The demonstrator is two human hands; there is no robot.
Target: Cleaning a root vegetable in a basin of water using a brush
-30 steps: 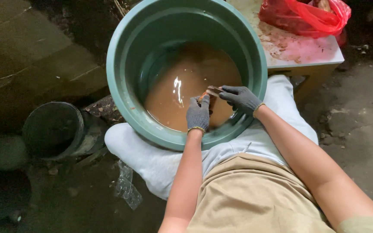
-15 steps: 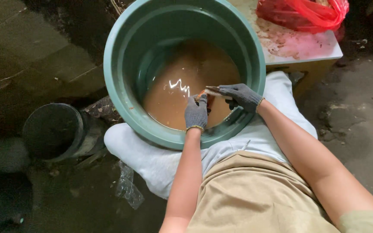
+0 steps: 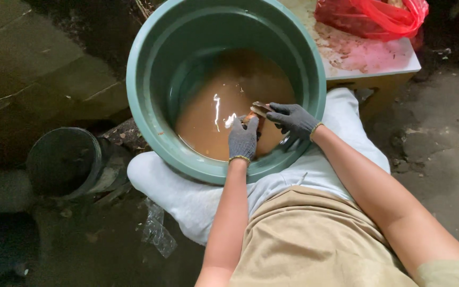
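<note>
A large green plastic tub (image 3: 150,122) stands in front of me, partly filled with muddy brown water (image 3: 213,122). Both my hands wear dark grey knit gloves and reach inside it, over the near side of the water. My left hand (image 3: 243,139) is closed around a small brownish object (image 3: 251,115), mostly hidden by the glove. My right hand (image 3: 291,120) grips a thin flat tool, perhaps a knife (image 3: 262,108), against that object. What the object is cannot be told.
A white sack (image 3: 187,196) lies under the tub's near rim, over my lap. A dark round bucket (image 3: 65,159) sits at the left on wet ground. Behind the tub a stained white board (image 3: 367,56) carries a red plastic bag (image 3: 378,18).
Both hands stay at the same spot in the tub. The bright ripples on the water have shifted, and the view moved slightly.
</note>
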